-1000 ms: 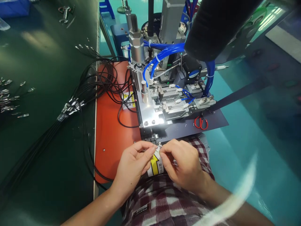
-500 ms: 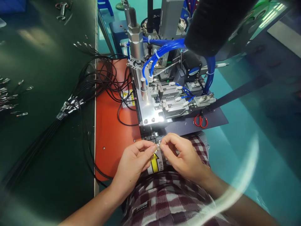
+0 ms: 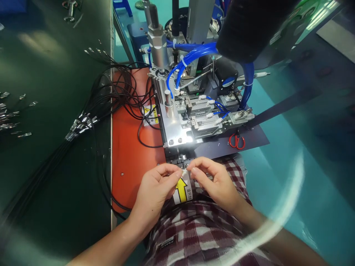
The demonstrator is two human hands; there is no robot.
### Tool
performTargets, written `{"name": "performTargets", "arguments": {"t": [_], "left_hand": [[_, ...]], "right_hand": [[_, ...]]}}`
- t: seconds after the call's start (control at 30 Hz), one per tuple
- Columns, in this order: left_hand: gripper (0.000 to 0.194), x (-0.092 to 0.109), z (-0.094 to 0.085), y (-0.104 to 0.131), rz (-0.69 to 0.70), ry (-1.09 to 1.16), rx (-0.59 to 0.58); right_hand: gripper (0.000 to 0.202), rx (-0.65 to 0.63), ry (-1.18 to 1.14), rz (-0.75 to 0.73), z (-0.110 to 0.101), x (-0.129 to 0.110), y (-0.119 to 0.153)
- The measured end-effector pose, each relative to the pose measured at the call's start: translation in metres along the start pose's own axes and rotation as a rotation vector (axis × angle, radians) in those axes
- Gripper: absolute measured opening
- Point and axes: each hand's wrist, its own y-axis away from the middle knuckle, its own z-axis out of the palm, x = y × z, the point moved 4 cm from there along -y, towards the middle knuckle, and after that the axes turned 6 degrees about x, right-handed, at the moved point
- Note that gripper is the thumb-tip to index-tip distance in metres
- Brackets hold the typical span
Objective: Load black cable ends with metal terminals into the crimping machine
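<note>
Now, right hand (image 3: 216,183): thumb and forefinger tips look a little farther apart than half a second ago; cannot tell whether these fingers grip anything.
Left hand (image 3: 155,186): much as before; thumb and forefinger pressed together, apparently pinching a small pale piece (image 3: 184,172).
Small pale piece: between the two hands, above the yellow-arrow label (image 3: 181,192); too small to make out its form.
View: shifted slightly since the earlier frame; wrench (image 3: 70,12) now closer to the top edge.
Tabletop (image 3: 63,177): dark green, on the left; black cables (image 3: 102,88) run across it, a cluster of shiny metal ends (image 3: 83,125) midway along; more metal ends (image 3: 8,115) scattered at the left edge.
Orange-red plate (image 3: 138,162): beside the tabletop; loops of cable cross it, a yellow warning sticker (image 3: 150,115) by the machine.
Machine (image 3: 173,129): metal, beyond the hands, fed by thick blue tubes (image 3: 199,51).
Dark grey plate (image 3: 213,150): at the machine's near right; red-handled scissors (image 3: 237,142) there.
Lap: covered by checked cloth (image 3: 194,236).
Floor (image 3: 277,162): glossy turquoise.
Blue bin (image 3: 12,6): top left corner, partly out of frame; contents cannot be told.
</note>
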Motion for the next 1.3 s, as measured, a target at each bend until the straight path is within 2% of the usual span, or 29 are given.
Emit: {"name": "performTargets", "arguments": {"t": [0.1,0.23,0.33,0.43,0.5,0.63,0.7,0.77,0.87,0.93,1.03,1.13,1.3], "left_hand": [[0.026,0.0,0.0,0.0,0.007,-0.008,0.017],[0.026,0.0,0.0,0.003,0.013,-0.024,0.013],[0.025,0.001,0.0,0.003,0.019,-0.033,-0.002],[0.023,0.004,0.0,0.003,0.056,-0.074,-0.015],[0.019,0.011,0.0,0.005,0.169,-0.156,0.0],[0.006,0.031,0.0,0.02,0.68,-0.445,0.101],[0.009,0.034,0.002,0.028,0.817,-0.516,0.115],[0.006,0.032,0.002,0.028,0.726,-0.461,0.086],[0.012,0.021,0.004,0.018,0.353,-0.183,0.001],[0.018,0.015,0.007,0.01,0.12,0.033,-0.062],[0.019,0.012,0.013,0.003,-0.086,0.236,-0.153],[0.017,0.014,0.016,0.002,-0.121,0.236,-0.195],[0.03,0.018,0.01,0.009,-0.01,0.039,-0.135]], "right_hand": [[0.014,-0.005,-0.021,0.056,0.005,0.002,0.001],[0.014,0.051,-0.064,0.096,0.01,0.003,0.001],[0.014,0.061,-0.063,0.051,0.012,0.002,0.0],[0.013,0.05,0.021,-0.07,0.011,-0.003,-0.001],[0.012,0.051,0.092,-0.171,0.008,-0.007,-0.001],[0.008,0.032,0.171,-0.354,0.004,-0.018,0.001],[0.008,0.02,0.157,-0.376,0.003,-0.021,0.002],[0.009,0.007,0.052,-0.272,0.004,-0.019,0.001],[0.016,-0.045,-0.233,0.046,0.011,-0.008,-0.002],[0.021,-0.088,-0.375,0.201,0.016,-0.002,-0.003],[0.026,-0.111,-0.442,0.279,0.018,0.001,-0.005],[0.028,-0.099,-0.416,0.269,0.013,0.0,-0.006],[0.029,-0.046,-0.348,0.235,0.005,-0.004,-0.006]]}}
